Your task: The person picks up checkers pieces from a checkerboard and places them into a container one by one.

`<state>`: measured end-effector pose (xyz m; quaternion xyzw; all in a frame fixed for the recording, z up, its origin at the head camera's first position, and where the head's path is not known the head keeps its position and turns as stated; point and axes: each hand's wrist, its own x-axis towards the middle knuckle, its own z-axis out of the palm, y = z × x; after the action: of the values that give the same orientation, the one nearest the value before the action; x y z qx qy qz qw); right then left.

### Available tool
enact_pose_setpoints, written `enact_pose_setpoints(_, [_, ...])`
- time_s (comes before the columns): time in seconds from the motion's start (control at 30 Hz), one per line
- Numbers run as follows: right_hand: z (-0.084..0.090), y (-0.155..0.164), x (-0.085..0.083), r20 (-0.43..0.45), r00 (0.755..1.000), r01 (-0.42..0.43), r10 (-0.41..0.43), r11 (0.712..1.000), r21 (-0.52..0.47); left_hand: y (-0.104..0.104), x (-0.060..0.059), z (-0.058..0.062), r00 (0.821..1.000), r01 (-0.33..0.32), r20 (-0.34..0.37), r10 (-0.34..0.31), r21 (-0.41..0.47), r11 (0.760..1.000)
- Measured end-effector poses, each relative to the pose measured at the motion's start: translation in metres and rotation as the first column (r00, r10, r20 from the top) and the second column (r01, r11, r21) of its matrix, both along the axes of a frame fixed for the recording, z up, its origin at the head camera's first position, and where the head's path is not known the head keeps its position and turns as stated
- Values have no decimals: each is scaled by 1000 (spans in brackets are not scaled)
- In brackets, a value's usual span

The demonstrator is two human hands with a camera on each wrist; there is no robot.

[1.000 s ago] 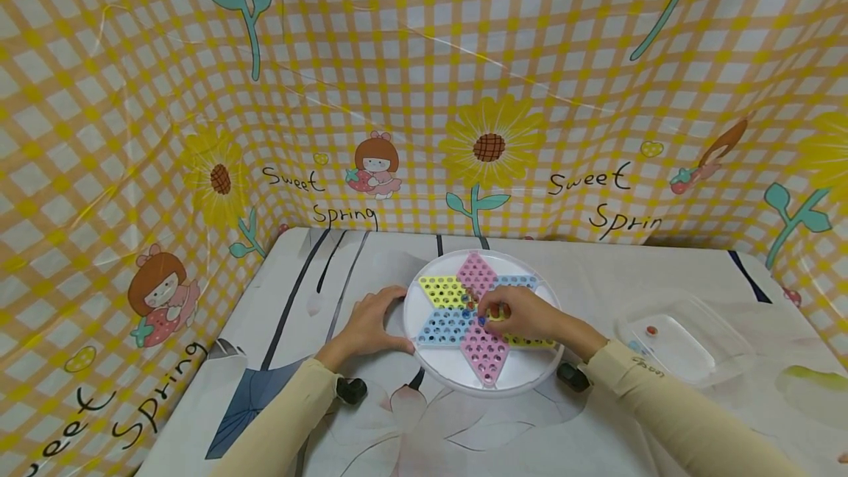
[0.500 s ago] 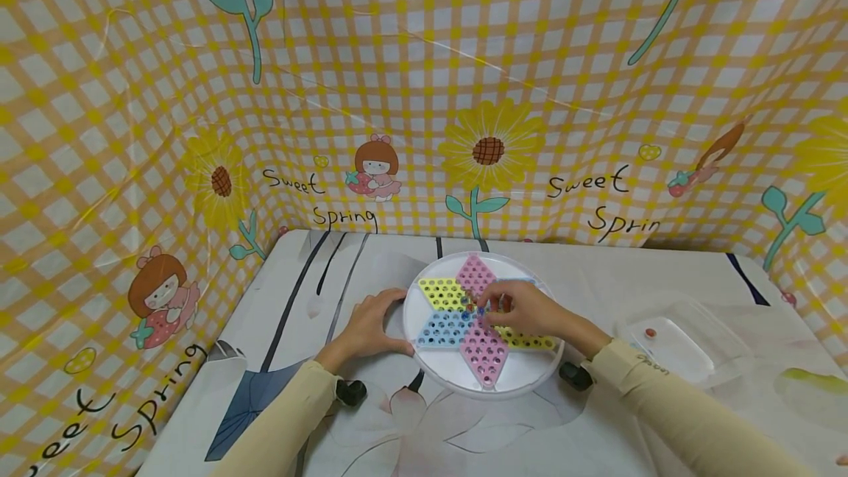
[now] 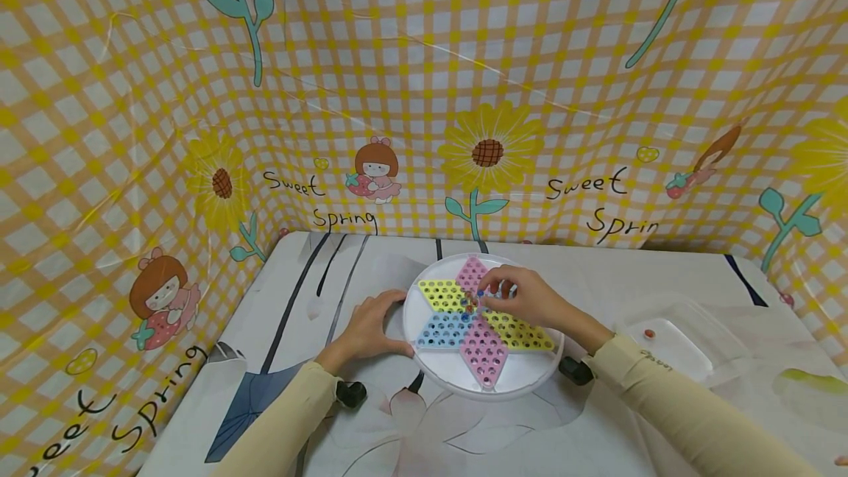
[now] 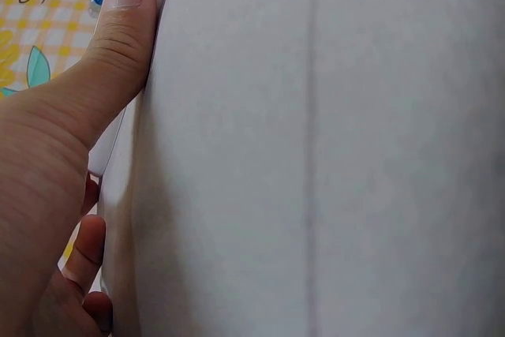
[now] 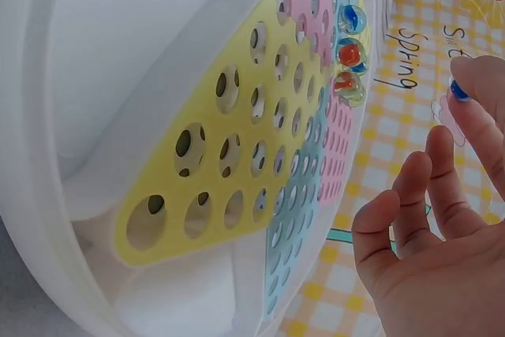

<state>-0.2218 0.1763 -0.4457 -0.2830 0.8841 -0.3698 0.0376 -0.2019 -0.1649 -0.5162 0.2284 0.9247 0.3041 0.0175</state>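
A round white Chinese checkers board [image 3: 430, 374] with a pink, yellow and blue star lies on the table. My left hand [image 3: 366, 326] holds its left rim, thumb and fingers spread along the edge. In the left wrist view the thumb [image 4: 122, 33] lies against the rim, with bent fingertips further along it. Above the board's middle, my right hand [image 3: 526, 299] pinches a blue marble [image 5: 458, 91] between thumb and index finger. Its other fingers curl loosely. Several marbles [image 5: 351, 54], blue and orange-red in clear glass, sit in holes at the centre of the star.
On the right of the table stands a clear plastic tray [image 3: 682, 352] with an orange-red marble [image 3: 649, 333] in it. A checked cloth [image 3: 424, 94] with sunflowers hangs behind and at the sides. A pale patterned cloth [image 3: 371, 440] covers the table.
My right hand has risen from the board's centre and moved slightly away from me, carrying the blue marble. The left hand stays at the rim.
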Motion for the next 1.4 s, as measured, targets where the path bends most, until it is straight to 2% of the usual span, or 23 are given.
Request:
enact_pose_setpoints(0.33, [1,2,3,3,1000,29,-29,1000,-6,2,0,0,1000,-1,6,1,-8,1000])
enact_pose_setpoints(0.6, [5,13,9,-74,996,43,-46,999,-30,4,1,-1,1000,6,12,-6,-2,1000])
enact_pose_setpoints(0.8, [15,31,13,-140,988,64,-66,998,-19,4,2,-1,1000,-7,19,7,-6,1000])
enact_pose_setpoints(1.1, [33,70,28,-139,982,126,-124,992,4,2,2,-1,1000,-16,24,16,-15,1000])
enact_pose_setpoints(1.4, [42,107,42,-211,957,208,-201,978,14,2,2,3,999,-23,31,23,-8,1000])
